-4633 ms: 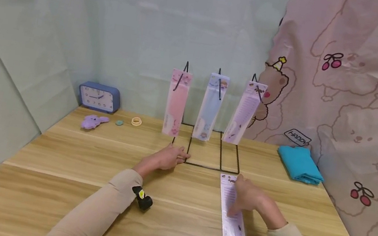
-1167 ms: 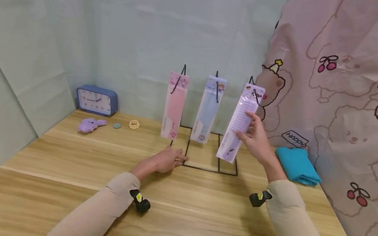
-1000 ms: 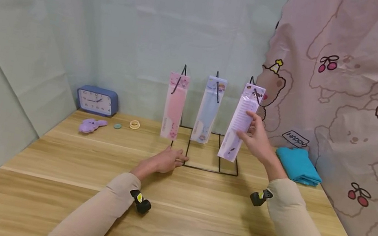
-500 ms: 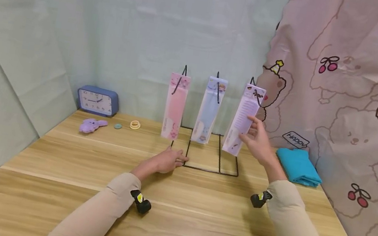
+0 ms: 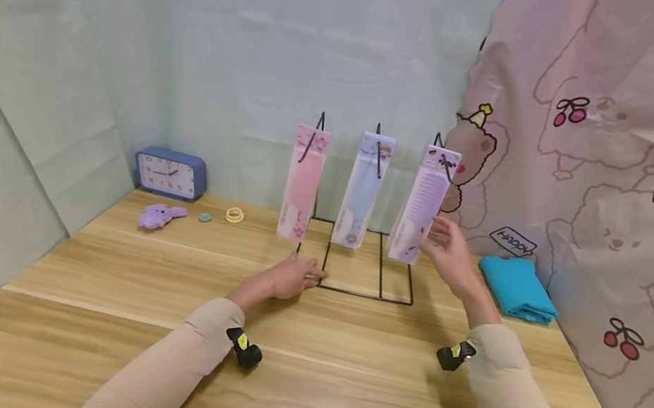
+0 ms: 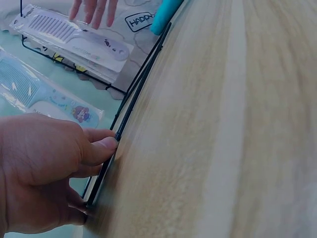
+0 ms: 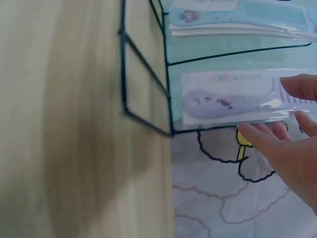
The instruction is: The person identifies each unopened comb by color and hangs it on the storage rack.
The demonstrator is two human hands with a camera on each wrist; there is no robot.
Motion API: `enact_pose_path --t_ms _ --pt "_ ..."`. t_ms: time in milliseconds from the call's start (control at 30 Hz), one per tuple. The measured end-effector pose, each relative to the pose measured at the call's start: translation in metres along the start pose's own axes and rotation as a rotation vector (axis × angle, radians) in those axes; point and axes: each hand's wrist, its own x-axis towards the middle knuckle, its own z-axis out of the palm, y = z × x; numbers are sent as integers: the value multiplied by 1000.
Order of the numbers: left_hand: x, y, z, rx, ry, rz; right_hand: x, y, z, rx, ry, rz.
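Three packaged combs hang from the hooks of a black wire rack point(image 5: 381, 278); the purple comb pack point(image 5: 423, 205) is on the rightmost hook, tilted. Right hand point(image 5: 447, 250) is beside its lower half, fingers spread and loose, clasping nothing, apparently steadying it. Left hand point(image 5: 287, 277) presses the rack's front left corner with fingers curled on the wire, evidently bracing it against tipping.

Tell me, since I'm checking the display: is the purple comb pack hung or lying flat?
Hung: the purple comb pack dangles from the rack's right hook, clear of the table.
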Motion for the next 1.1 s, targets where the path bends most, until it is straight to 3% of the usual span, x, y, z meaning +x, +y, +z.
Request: enact_pose_path --t_ms 200,433,567,667,833,933,1100 --pt "0 2 0 -14 25 -1 -22 14 -10 -29 -41 6" --pt "-10 -10 8 -77 155 30 -64 37 -27 -84 -30 21" --pt "-19 -16 -3 -145 206 35 -77 42 -43 -126 -47 53" --pt "-24 -20 -18 -165 252 33 -79 40 -54 -220 -58 37" --pt "-34 -29 -37 -132 373 -34 -80 36 -61 -480 -61 -68" --pt "-40 -36 -40 -79 409 -76 -82 38 -59 -587 -58 -100" --pt "-45 -44 -37 -60 434 -111 -84 45 -54 -669 -47 -101"
